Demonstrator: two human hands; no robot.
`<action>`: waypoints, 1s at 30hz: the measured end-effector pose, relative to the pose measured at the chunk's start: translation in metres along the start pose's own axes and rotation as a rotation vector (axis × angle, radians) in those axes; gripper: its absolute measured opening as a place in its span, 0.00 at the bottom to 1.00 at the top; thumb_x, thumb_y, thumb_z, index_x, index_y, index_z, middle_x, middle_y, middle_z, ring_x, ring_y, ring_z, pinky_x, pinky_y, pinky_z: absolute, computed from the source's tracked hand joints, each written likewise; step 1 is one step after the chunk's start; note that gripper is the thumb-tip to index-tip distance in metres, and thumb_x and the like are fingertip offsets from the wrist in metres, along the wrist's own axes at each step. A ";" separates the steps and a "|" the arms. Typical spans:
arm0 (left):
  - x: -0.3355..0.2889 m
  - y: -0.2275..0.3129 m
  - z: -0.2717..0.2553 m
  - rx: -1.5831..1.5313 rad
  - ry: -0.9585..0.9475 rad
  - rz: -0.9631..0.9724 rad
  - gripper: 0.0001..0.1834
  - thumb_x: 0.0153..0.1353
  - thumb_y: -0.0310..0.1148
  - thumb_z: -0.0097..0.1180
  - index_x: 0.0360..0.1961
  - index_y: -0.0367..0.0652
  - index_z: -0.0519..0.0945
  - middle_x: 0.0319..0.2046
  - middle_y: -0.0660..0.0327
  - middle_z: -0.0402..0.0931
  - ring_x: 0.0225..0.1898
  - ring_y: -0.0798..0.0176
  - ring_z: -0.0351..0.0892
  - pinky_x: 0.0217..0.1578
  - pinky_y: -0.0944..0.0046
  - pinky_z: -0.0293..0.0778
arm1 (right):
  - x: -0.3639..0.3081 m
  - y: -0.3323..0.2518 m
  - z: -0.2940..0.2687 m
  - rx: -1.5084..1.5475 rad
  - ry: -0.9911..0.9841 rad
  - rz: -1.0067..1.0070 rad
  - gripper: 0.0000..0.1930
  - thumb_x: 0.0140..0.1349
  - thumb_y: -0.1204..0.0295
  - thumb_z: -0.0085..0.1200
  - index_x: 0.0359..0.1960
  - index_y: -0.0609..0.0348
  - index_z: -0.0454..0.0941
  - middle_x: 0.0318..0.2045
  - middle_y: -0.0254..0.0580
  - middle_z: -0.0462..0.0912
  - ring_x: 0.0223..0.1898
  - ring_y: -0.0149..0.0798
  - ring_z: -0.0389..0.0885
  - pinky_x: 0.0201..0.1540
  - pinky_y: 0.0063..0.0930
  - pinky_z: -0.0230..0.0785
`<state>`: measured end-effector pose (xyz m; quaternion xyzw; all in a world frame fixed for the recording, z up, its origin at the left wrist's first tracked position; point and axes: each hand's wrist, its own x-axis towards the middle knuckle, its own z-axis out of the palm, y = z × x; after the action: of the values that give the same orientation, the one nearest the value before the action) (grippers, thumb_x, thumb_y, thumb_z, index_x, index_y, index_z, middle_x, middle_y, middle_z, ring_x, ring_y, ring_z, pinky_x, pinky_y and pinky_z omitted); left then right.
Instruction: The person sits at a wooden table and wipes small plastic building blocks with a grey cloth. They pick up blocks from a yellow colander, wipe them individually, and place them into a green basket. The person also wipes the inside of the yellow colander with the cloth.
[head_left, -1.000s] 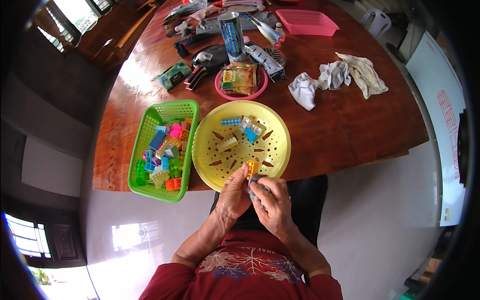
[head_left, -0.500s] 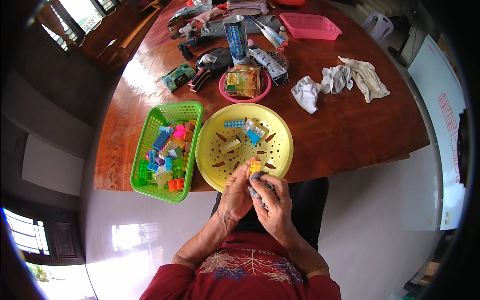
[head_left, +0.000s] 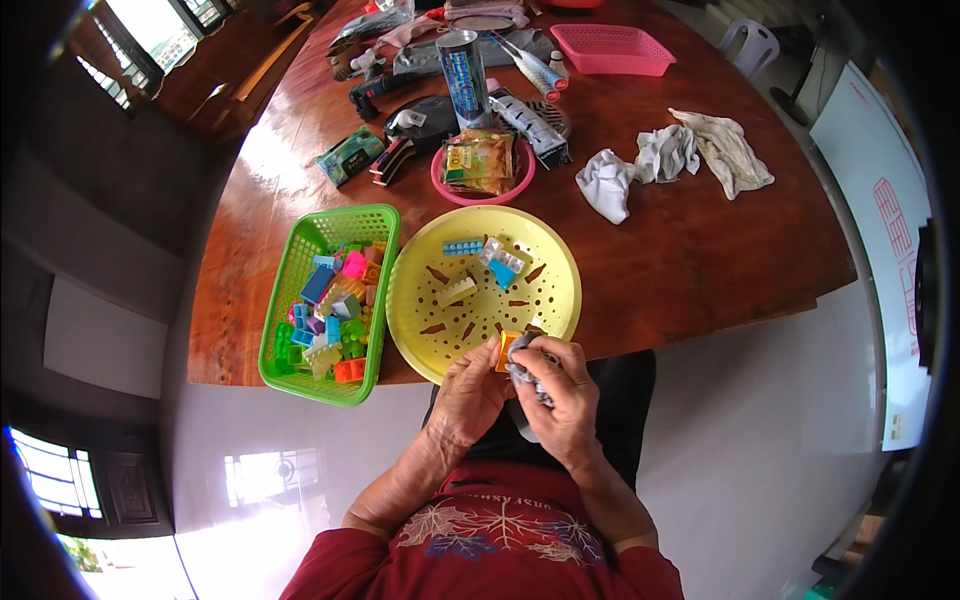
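An orange block [head_left: 506, 352] bears no lettering that can be made out, being partly covered by a grey cloth [head_left: 531, 380]; it is over the near rim of a yellow basin [head_left: 408, 310]; the left hand [head_left: 469, 395] pinches it between thumb and fingers, while the right hand [head_left: 563, 395] is clamped on the cloth, pressing it against the block's right side; both forearms angle inward, bringing the hands close together; they hide part of the basin's near rim.

Four blocks [head_left: 458, 291] lie in the basin; a green basket [head_left: 315, 388] of mixed blocks stands just left on the tabletop [head_left: 690, 270]; beyond, printed packets [head_left: 480, 165] fill a pink bowl [head_left: 485, 199], with a tall lettered tube [head_left: 461, 80] behind; crumpled white cloths [head_left: 605, 187] lie to the right; red characters mark a pale board [head_left: 865, 230]; the shirt [head_left: 490, 510] carries lettering above a leaf print.
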<state>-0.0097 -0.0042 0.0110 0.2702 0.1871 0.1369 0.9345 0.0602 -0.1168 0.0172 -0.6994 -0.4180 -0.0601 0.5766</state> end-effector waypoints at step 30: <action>0.006 -0.006 -0.001 0.222 0.026 0.277 0.13 0.62 0.28 0.55 0.47 0.34 0.77 0.41 0.59 0.79 0.41 0.70 0.77 0.46 0.71 0.72 | -0.007 0.003 0.012 0.066 0.042 0.074 0.17 0.50 0.85 0.55 0.44 0.62 0.76 0.44 0.44 0.71 0.41 0.40 0.76 0.43 0.29 0.70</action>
<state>-0.0037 -0.0067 0.0054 0.3930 0.1740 0.2463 0.8687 0.0530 -0.1104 0.0071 -0.6936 -0.3813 -0.0395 0.6099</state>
